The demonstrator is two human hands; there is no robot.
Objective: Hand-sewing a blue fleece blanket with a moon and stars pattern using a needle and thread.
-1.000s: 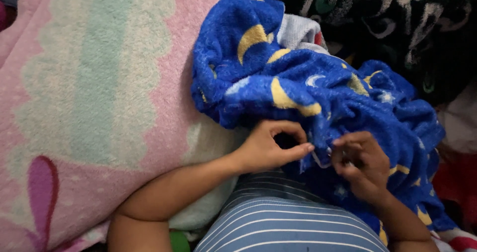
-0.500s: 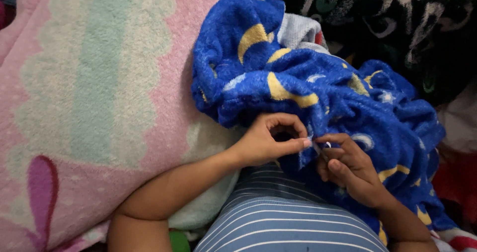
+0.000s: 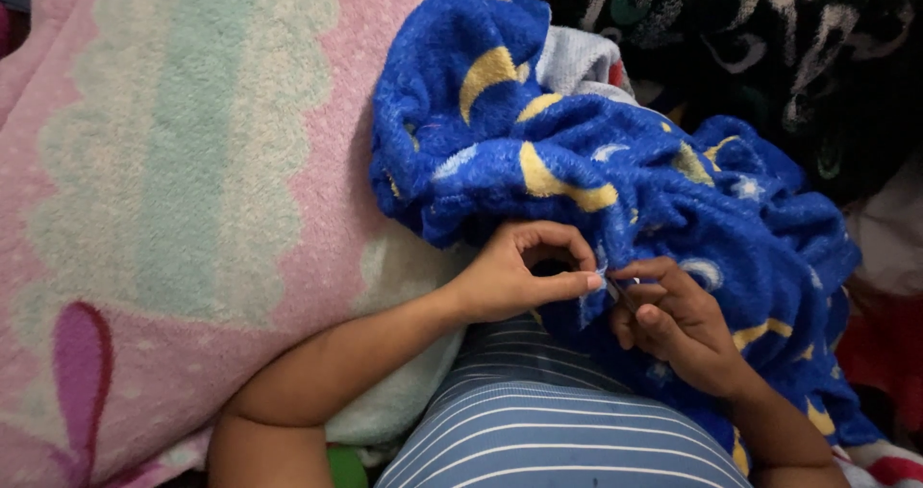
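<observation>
Pinching blue fleece blanket (image 3: 615, 180), left hand (image 3: 514, 276) curled, right hand (image 3: 678, 325) fisted

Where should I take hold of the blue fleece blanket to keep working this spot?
Probably pinch the folded edge of the blue fleece blanket between the left hand and right hand, coming from below: there the fabric bunches into a thin ridge, while elsewhere it lies in thick, loose mounds.

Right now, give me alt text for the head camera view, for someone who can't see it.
Two bare hands pinch a fold of a fluffy blue blanket with yellow moons: the left hand grips the fabric while the right hand holds a thin needle-like tool against it. A pink and green fleece blanket lies alongside.
</observation>
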